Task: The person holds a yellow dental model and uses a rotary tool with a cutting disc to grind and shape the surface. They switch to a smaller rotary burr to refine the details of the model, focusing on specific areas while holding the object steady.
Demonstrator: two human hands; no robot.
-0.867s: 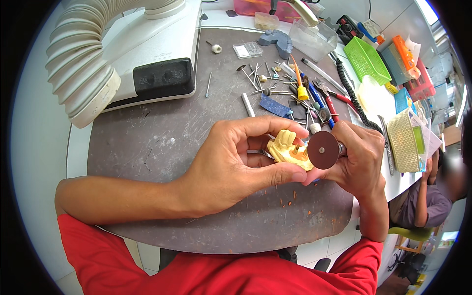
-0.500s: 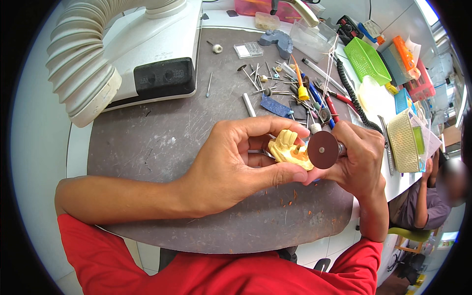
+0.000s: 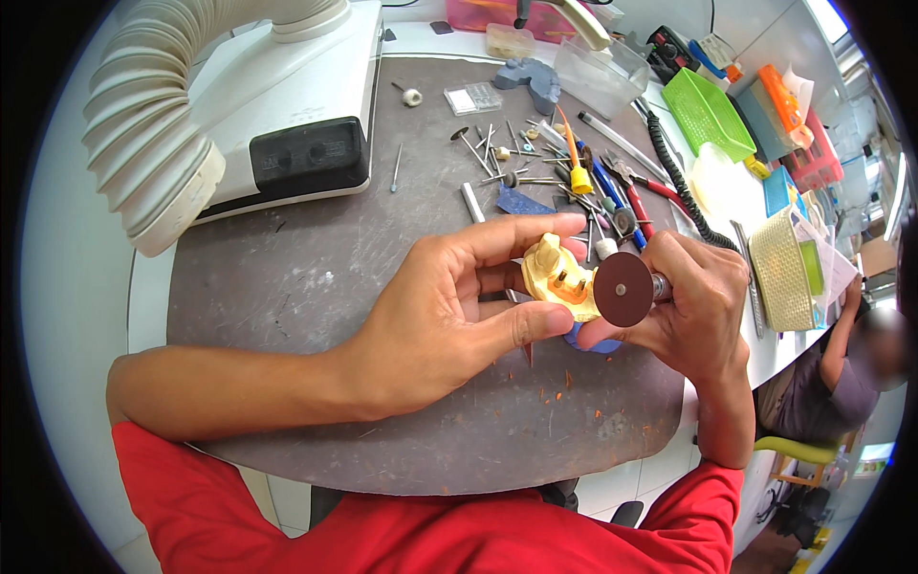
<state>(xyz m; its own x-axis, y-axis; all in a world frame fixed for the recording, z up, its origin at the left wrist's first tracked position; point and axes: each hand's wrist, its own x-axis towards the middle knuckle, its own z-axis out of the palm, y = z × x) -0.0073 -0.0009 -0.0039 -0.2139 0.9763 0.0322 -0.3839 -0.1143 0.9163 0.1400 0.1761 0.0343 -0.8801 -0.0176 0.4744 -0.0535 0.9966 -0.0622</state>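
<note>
Between the fingers and thumb of my left hand (image 3: pixel 430 306) is a yellow plaster dental model (image 3: pixel 538 279), tilted so that its top shows. Small dark posts stand up from an orange-tinted patch on it. My right hand (image 3: pixel 705 301) is closed round a rotary handpiece (image 3: pixel 662 287), mostly hidden by the fingers. A brown cutting disc (image 3: pixel 612 311) on its end overlaps the model's right edge; I cannot tell whether they touch. My right thumb lies beside the model, above a blue piece (image 3: pixel 598 341) that is partly hidden.
Burs, discs and pliers (image 3: pixel 660 191) lie heaped beyond my hands, near a grey dental cast (image 3: pixel 532 81). A ribbed suction hose (image 3: pixel 158 143) and white machine (image 3: pixel 277 96) stand at left. Baskets (image 3: pixel 708 115) line the right, where a co-worker (image 3: pixel 827 383) sits. Orange shavings (image 3: pixel 559 392) lie in front.
The dental model has tilted, showing more of its top and posts. More of the blue piece shows under my right thumb. The disc stays beside the model.
</note>
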